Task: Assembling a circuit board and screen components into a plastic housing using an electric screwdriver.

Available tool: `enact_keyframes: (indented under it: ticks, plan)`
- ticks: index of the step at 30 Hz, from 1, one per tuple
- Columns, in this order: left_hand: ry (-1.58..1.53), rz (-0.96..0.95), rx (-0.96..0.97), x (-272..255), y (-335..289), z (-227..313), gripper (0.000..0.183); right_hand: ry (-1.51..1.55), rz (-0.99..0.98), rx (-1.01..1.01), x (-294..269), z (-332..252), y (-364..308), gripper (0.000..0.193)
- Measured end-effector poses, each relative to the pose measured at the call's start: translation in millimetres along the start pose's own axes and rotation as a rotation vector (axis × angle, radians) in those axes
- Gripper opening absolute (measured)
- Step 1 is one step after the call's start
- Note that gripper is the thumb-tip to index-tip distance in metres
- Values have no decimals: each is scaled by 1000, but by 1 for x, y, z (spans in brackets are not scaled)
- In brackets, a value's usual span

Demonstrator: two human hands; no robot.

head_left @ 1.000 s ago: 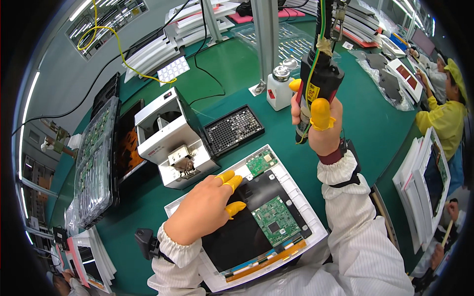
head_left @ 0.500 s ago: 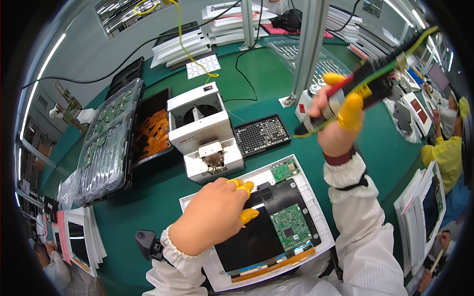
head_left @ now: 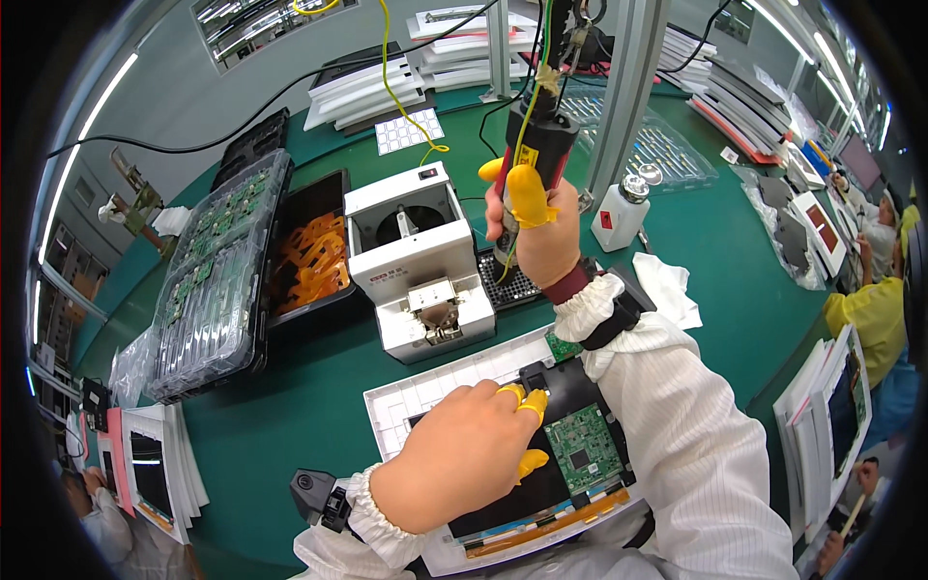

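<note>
R hand (head_left: 543, 232): pwr drvr (head_left: 549, 135), prob. over tray (head_left: 519, 301) | L hand (head_left: 459, 454): on panel (head_left: 505, 507)

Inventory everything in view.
Screwdriver: one, black, centre
White-framed panel: one, black, bottom
Boards: two, green, on panel
Machine: one, white, centre
Perforated tray: one, black, beside machine
Bottle: one, white, right
Cloth: one, white, right
Bin: one, black, left
Strips: several, orange, in bin
Tray stack: one, clear, left
Panel stacks: several, white, edges
Workers: several, yellow and white, sides
Bench: one, green, beneath
Left grip: one, yellow-capped, over panel
Right grip: one, yellow-capped, holding screwdriver
</note>
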State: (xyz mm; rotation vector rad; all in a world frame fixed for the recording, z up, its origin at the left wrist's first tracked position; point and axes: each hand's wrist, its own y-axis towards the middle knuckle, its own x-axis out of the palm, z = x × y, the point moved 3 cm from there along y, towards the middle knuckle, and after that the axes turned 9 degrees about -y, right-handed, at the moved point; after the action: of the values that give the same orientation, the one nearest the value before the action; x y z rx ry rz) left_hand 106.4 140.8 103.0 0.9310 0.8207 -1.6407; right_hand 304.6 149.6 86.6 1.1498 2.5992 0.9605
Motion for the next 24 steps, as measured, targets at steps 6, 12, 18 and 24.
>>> enact_keyframes:
  ticks: [6,12,18,24]
  plan:
    - [0,-6,-11,0,3,-2,27,-3,-16,23,0,6,-5,44]
    - [-3,-17,-10,1,5,-1,27,4,-61,1,2,4,-6,37]
    - [-5,-46,-23,3,8,-1,27,-32,-67,10,2,-2,-6,33]
    - [4,-44,-15,4,5,-1,27,50,-19,13,-3,-20,-3,34]
